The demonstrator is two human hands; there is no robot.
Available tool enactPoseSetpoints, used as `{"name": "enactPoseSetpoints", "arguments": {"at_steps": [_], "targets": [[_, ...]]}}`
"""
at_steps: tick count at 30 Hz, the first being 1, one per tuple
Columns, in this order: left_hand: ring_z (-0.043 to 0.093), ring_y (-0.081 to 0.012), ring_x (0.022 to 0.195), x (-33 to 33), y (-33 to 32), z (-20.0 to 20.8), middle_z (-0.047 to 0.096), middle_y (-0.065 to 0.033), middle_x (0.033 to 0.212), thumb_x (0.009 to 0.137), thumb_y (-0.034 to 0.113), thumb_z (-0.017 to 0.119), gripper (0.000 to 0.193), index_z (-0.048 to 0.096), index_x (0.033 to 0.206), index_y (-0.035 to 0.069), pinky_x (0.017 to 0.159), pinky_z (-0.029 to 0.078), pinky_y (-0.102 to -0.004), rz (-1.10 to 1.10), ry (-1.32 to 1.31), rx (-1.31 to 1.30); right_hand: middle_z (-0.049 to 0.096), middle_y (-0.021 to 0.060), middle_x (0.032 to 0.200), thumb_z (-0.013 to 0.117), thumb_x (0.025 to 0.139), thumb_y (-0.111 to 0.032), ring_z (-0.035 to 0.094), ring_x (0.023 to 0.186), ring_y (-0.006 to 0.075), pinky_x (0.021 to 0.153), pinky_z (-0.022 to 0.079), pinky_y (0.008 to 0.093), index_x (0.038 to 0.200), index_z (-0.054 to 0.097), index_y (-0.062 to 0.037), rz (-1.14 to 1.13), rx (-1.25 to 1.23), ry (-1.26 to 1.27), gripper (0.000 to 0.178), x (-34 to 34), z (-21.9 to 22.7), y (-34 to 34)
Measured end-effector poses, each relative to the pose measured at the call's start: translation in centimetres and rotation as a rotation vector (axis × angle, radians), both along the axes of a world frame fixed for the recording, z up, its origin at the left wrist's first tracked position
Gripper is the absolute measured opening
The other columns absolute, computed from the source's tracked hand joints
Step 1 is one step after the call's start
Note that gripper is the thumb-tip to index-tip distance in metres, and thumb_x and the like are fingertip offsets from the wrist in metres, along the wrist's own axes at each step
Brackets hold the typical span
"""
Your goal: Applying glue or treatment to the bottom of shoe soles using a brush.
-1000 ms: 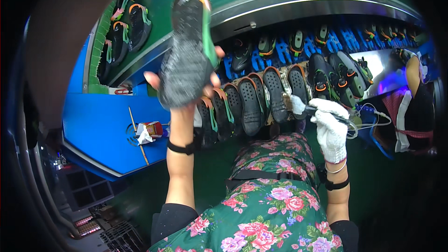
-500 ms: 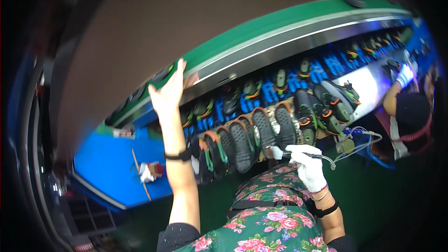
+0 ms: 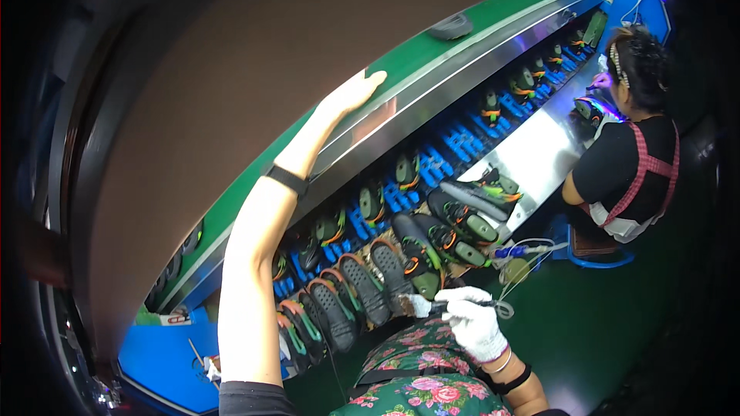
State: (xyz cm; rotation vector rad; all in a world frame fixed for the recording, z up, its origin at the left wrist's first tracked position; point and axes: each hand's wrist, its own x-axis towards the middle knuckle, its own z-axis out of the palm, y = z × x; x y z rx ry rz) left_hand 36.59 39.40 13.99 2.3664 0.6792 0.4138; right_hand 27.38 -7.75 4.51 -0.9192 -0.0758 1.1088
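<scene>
My bare left hand (image 3: 351, 96) reaches over the green conveyor belt (image 3: 324, 112). Its thumb stretches away from the palm, and the brown panel hides most of the other fingers; nothing shows in its grip. In a white knit glove, my right hand (image 3: 474, 327) is closed around the dark handle of a brush (image 3: 418, 306). White bristles with a brownish tip come close to a black shoe sole (image 3: 391, 268); whether they touch cannot be told. More black soles (image 3: 331, 312) with orange and green edges lean in a row to the left. Dark shoes (image 3: 420, 250) lie just beyond the brush.
A brown panel (image 3: 231, 92) overhangs the belt. Below the metal rail, blue racks (image 3: 462, 142) hold several shoes. A co-worker (image 3: 636, 139) sits at the right, a shoe under violet light in front. A thin hose (image 3: 532, 250) trails near my right hand. A grey sole (image 3: 451, 27) rides the belt.
My left hand has moved right and forward, partly under the panel. My view has turned, showing more of the co-worker. The right hand keeps the brush, now near a different part of the sole row.
</scene>
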Motion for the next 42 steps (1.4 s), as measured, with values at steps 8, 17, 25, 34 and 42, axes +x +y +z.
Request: {"name": "enactPoseSetpoints", "arguments": {"at_steps": [8,17,25,34,42], "targets": [[0.048,-0.0389,0.139,8.7,14.4,-0.6,0.034,-0.0244,0.16,0.089,0.026,0.069,0.051,0.063,0.138,0.011,0.118,0.038,-0.0416,0.088,0.285,0.605,0.072,0.0215,0.111,0.062,0.087,-0.002,0.07,0.084,0.0202,0.077,0.058,0.0303,0.1,0.069,0.0073,-0.109,-0.002,0.002,0.018,3.5,-0.7,-2.2],[0.065,-0.0139,0.088,-4.9,3.0,2.4,0.058,-0.0071,0.116,0.08,-0.001,0.078,0.037,0.061,0.112,0.007,0.082,0.055,-0.0304,0.1,-0.166,0.096,0.075,0.0159,0.105,0.06,0.094,0.001,0.068,0.078,0.0155,0.069,0.056,0.0287,0.105,0.074,0.0046,0.07,0.004,-0.578,0.018,4.7,0.7,0.0],[0.056,-0.0183,0.112,-33.1,-11.6,2.3,0.052,-0.0086,0.124,0.089,0.007,0.067,0.027,0.055,0.112,0.005,0.095,0.051,-0.0345,0.242,-0.416,-0.207,0.068,0.0091,0.11,0.059,0.082,0.011,0.061,0.087,0.0131,0.07,0.05,0.0236,0.103,0.067,-0.009,0.155,0.055,0.227,0.03,0.6,1.5,2.4],[0.062,-0.0228,0.114,-52.9,-20.1,-3.3,0.061,-0.0132,0.127,0.1,0.019,0.05,0.037,0.053,0.134,0.004,0.101,0.051,-0.0396,0.87,-0.963,-0.187,0.066,0.0159,0.118,0.057,0.087,0.011,0.064,0.102,0.0174,0.074,0.056,0.0228,0.101,0.064,-0.0107,0.168,0.273,0.715,0.027,-5.8,2.1,3.3],[0.071,-0.0169,0.085,-48.1,-27.6,-16.8,0.074,-0.008,0.099,0.099,0.036,0.065,0.034,0.071,0.106,0.003,0.081,0.059,-0.0337,0.687,-0.648,-1.441,0.074,0.0099,0.114,0.066,0.09,-0.006,0.067,0.093,0.013,0.082,0.055,0.027,0.114,0.073,-0.0007,0.382,0.042,0.275,0.026,-14.3,2.5,5.5]]}}
